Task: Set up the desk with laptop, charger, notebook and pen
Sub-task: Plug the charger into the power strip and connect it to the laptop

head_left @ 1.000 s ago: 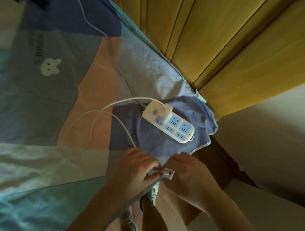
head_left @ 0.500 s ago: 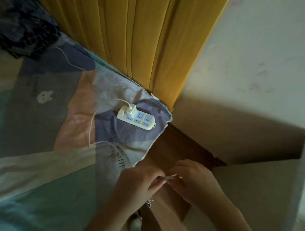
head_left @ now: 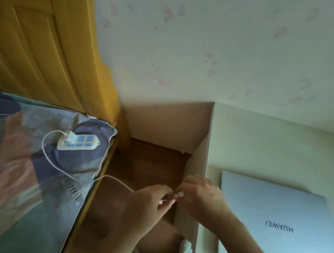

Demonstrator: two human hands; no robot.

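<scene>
A white charger brick point(head_left: 69, 137) is plugged into a white power strip point(head_left: 79, 142) lying on the bed. Its thin white cable point(head_left: 113, 179) runs off the bed edge across the gap to my hands. My left hand point(head_left: 150, 203) pinches the cable near its end. My right hand point(head_left: 201, 193) pinches the small white connector point(head_left: 179, 195) at the tip, just beside the desk's left edge. A shut silver laptop point(head_left: 276, 215) lies on the pale desk point(head_left: 256, 140) to the right of my hands. No notebook or pen is in view.
A patterned bed sheet point(head_left: 28, 168) covers the bed at left, with a yellow curtain point(head_left: 51, 46) behind it. Brown wooden floor point(head_left: 147, 163) fills the narrow gap between bed and desk. A pale wall point(head_left: 203, 52) stands behind the desk.
The view has swung right from the bed to the desk. Both hands have carried the cable end rightwards across the gap, up to the desk's edge; the laptop has come into view.
</scene>
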